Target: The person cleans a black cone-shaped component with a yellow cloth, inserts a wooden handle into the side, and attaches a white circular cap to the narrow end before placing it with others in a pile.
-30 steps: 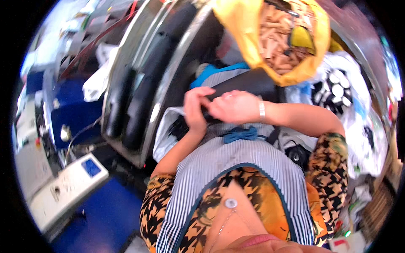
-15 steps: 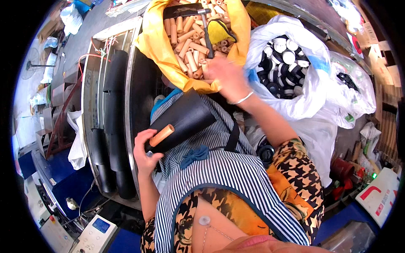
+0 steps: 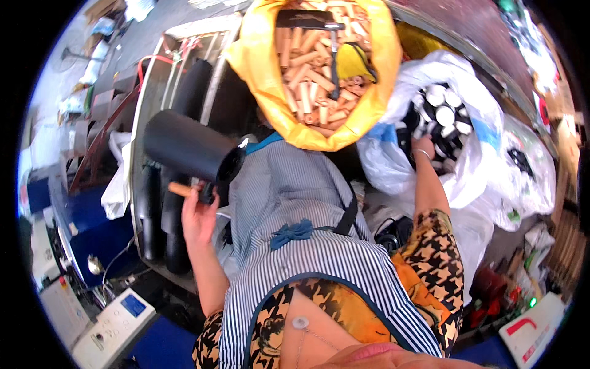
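My left hand [image 3: 200, 218] is closed on a tan wooden-looking tube [image 3: 179, 189], with a small black piece [image 3: 208, 192] at its fingertips. Just above those fingers is a large black cylinder [image 3: 184, 144], tilted with its open end towards my lap; whether the hand touches it I cannot tell. My right hand [image 3: 423, 146] reaches into a white plastic bag [image 3: 384, 154] filled with black and white round caps [image 3: 445, 115]. Its fingers are hidden among the caps.
A yellow sack [image 3: 249, 52] of tan tubes stands ahead, with a hammer [image 3: 334, 64] and a yellow-and-black piece [image 3: 355, 61] on top. A metal-edged rack [image 3: 212, 67] at left holds several black cylinders. Another plastic bag [image 3: 541, 163] lies far right.
My right hand has gone from the yellow sack into the bag of caps. The black cylinder has shifted from my lap leftwards over the rack. The tan tube now points left.
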A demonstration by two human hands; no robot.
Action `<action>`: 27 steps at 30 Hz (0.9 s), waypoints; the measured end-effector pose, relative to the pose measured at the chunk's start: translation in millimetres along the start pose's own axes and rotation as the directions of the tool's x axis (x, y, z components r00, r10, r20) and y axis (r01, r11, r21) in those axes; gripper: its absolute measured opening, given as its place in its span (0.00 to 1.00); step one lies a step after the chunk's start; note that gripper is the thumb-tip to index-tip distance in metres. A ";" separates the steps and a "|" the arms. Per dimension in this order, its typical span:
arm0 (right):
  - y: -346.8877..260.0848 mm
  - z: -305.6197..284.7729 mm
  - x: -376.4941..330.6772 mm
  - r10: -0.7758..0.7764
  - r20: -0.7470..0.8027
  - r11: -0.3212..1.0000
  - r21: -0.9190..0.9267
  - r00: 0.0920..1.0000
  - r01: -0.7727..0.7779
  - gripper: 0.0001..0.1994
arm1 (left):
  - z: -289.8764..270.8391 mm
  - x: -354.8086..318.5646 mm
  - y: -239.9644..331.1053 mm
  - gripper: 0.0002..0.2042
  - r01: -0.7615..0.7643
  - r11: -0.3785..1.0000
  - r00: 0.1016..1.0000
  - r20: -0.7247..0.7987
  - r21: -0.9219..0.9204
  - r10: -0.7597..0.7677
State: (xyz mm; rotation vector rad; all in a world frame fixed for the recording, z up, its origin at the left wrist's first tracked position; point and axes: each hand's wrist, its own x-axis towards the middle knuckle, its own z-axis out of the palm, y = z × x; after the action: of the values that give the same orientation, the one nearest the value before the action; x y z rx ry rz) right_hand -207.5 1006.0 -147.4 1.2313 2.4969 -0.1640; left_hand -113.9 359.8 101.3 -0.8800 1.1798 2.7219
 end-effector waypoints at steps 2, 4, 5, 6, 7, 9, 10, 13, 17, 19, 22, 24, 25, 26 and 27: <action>4.6 -7.6 -7.4 -0.007 -0.053 1.000 -0.010 0.999 0.007 0.39 | -2.1 14.2 -12.4 0.09 0.135 0.933 0.990 0.001 -0.332 -0.142; -11.2 -42.9 -50.8 -0.038 -0.097 0.996 0.078 0.995 0.046 0.37 | 3.7 10.5 -19.8 0.09 0.138 0.902 0.990 0.059 -0.409 -0.125; -14.7 -63.6 -72.3 -0.041 -0.144 0.988 0.143 0.989 0.061 0.36 | 23.0 11.4 -21.8 0.10 0.192 0.870 0.976 -0.004 -0.455 -0.218; -14.8 -70.7 -95.5 -0.115 -0.391 0.923 0.297 0.913 0.244 0.34 | 34.4 15.1 -27.3 0.20 0.202 0.848 0.969 -0.023 -0.490 -0.244; -31.2 -89.4 -128.8 -0.215 -0.546 0.766 0.421 0.810 0.486 0.32 | 45.4 15.5 -32.3 0.20 0.236 0.803 0.966 0.041 -0.547 -0.256; -75.2 -121.5 -204.4 -0.370 -0.477 0.494 0.625 0.797 0.604 0.29 | 53.4 18.2 -44.7 0.21 0.258 0.766 0.964 0.098 -0.588 -0.249; -100.7 -137.1 -242.7 -0.538 -0.586 0.321 0.523 0.606 0.790 0.28 | 54.0 18.4 -49.9 0.20 0.250 0.770 0.965 0.083 -0.587 -0.250; -170.3 -171.2 -338.9 -0.809 -0.483 0.143 0.392 0.336 0.909 0.27 | 54.4 18.7 -59.5 0.17 0.192 0.821 0.975 0.008 -0.538 -0.223; -225.7 -163.3 -391.1 -0.811 -0.584 -0.012 0.073 0.033 0.997 0.27 | 65.6 3.4 -58.8 0.13 0.086 0.900 0.991 -0.058 -0.428 -0.122; -228.6 -172.1 -403.5 -0.876 -0.479 -0.153 0.188 -0.045 0.970 0.28 | 58.7 -6.5 -50.7 0.13 0.065 0.892 0.991 -0.077 -0.447 -0.110; -233.8 -179.0 -403.5 -0.905 -0.371 -0.310 0.242 -0.207 0.920 0.29 | 47.2 -14.2 -40.6 0.13 0.061 0.892 0.994 -0.050 -0.448 -0.093; -241.5 -180.4 -400.9 -0.908 -0.331 -0.317 0.138 -0.259 0.938 0.28 | 38.7 -15.2 -38.7 0.12 0.058 0.874 0.994 -0.053 -0.483 -0.096; -246.1 -179.6 -399.1 -0.883 -0.348 -0.360 0.068 -0.316 0.931 0.28 | 36.4 -15.5 -37.8 0.11 0.061 0.863 0.994 -0.051 -0.501 -0.100; -248.3 -180.7 -400.9 -0.871 -0.313 -0.394 -0.015 -0.379 0.919 0.28 | 35.2 -16.9 -35.8 0.11 0.059 0.861 0.993 -0.060 -0.504 -0.104; -250.4 -183.8 -402.7 -0.857 -0.275 -0.426 -0.095 -0.436 0.899 0.28 | 39.0 -19.4 -30.1 0.12 0.060 0.861 0.992 -0.067 -0.505 -0.109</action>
State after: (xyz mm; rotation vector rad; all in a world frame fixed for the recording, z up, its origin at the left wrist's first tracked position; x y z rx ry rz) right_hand -226.4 598.3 156.0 -1.6422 2.8196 -0.7024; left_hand -108.7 411.1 112.9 -1.0825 0.4085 2.9862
